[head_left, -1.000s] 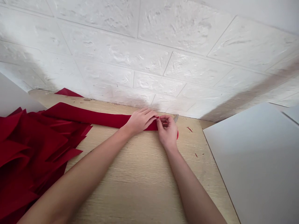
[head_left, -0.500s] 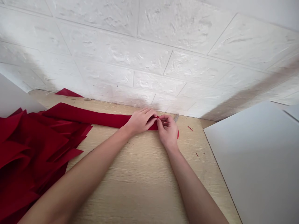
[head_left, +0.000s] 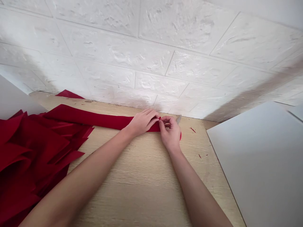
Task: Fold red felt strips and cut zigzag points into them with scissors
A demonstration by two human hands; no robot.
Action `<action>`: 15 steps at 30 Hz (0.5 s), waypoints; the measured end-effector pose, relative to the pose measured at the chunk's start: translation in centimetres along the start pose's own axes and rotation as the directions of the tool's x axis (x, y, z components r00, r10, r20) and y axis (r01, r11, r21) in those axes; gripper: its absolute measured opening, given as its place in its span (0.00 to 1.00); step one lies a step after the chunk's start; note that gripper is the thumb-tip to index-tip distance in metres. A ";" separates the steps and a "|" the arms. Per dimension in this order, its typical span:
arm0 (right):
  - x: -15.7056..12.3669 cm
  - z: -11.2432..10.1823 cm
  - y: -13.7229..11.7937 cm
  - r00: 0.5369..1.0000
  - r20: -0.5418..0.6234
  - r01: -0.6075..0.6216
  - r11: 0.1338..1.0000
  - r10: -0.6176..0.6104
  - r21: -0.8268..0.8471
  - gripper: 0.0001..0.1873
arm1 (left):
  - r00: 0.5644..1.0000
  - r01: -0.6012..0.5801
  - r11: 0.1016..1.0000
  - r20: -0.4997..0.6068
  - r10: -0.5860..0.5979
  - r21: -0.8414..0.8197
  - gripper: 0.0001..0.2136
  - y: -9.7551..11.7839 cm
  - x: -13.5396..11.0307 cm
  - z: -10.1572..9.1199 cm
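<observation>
A long red felt strip [head_left: 94,118] lies across the far side of the wooden table [head_left: 142,183], close to the wall. My left hand [head_left: 142,121] rests on the strip's right end with its fingers pressed together, pinching the felt. My right hand [head_left: 170,132] is curled right beside it, thumb and forefinger pinching the same end of the strip. A bit of red felt shows under my right palm. The two hands' fingertips touch at a small red point.
A heap of red felt pieces [head_left: 30,154] covers the table's left side. A grey board [head_left: 262,164] lies at the right, another grey sheet [head_left: 11,99] at the far left. A small metal object [head_left: 178,119] lies by the white brick wall [head_left: 151,56]. Red scraps [head_left: 192,129] dot the wood.
</observation>
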State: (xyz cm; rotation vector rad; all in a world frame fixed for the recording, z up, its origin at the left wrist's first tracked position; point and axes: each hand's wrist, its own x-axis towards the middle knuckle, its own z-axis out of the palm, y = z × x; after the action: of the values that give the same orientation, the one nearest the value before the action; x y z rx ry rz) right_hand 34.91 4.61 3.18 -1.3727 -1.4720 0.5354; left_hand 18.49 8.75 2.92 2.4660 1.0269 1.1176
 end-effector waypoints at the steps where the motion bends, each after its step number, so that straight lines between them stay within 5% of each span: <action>1: 0.0 0.0 0.1 1.000 0.000 0.004 1.000 -0.004 0.004 0.09 | 1.000 0.000 1.000 -0.002 0.000 -0.004 0.07 0.0 0.0 0.0; 15: 0.0 0.0 0.1 1.000 -0.007 0.028 1.000 -0.028 0.005 0.09 | 0.999 0.039 0.999 0.002 -0.038 -0.026 0.07 0.2 0.1 0.1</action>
State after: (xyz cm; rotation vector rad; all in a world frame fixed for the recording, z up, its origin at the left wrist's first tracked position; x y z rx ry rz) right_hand 34.97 4.62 3.13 -1.3473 -1.4811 0.5155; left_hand 18.69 8.68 3.03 2.4162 1.0480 1.1096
